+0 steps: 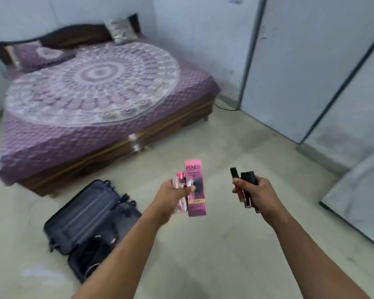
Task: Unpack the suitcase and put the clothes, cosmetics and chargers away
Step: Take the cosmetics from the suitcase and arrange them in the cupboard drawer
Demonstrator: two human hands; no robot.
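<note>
Above the pale floor point(203, 244), the left hand point(173, 194) gripped a pink Pond's box point(195, 188) and a pale pink tube point(180, 186), fingers curled round both. At three o'clock from it, well apart, the right hand point(256, 194) clutched several dark-capped lip gloss tubes point(245, 188). At seven o'clock lay the open suitcase point(89, 225), near the bed point(91, 100) at eleven o'clock.

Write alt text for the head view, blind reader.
A person's left hand grips a pink Pond's box with a small pink tube, and the right hand grips several dark lip-gloss tubes. An open dark suitcase lies on the floor beside a purple-covered bed.
</note>
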